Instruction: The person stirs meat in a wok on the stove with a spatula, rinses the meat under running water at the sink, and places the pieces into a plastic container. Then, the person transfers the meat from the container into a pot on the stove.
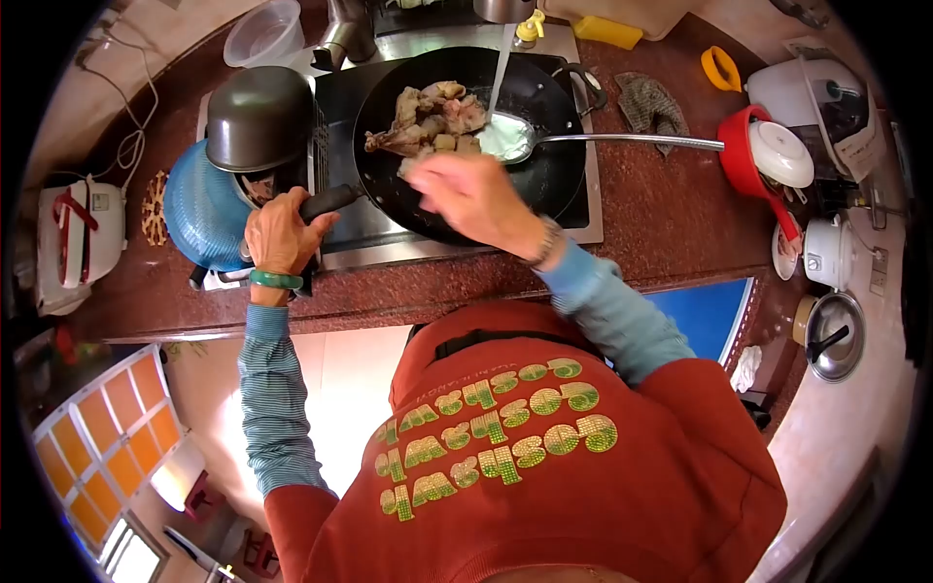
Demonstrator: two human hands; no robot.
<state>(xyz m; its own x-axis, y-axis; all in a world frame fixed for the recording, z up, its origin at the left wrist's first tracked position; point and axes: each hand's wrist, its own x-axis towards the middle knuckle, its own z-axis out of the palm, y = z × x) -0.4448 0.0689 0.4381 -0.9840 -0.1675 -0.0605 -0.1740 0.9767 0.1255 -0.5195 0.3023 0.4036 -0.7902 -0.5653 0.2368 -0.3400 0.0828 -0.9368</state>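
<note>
Meat [430, 119] at ten o'clock in the wok [552, 187] looks only part-cooked, left hand [279, 235] gripping the handle [332, 200], right hand [478, 201] (blurred, grip unclear) at six.

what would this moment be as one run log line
left hand: on wok handle | right hand: blurred, over wok | meat pieces: in wok | metal utensil: resting across wok rim

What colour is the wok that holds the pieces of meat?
The wok is black, seen best in the head view, the only one here.
</note>
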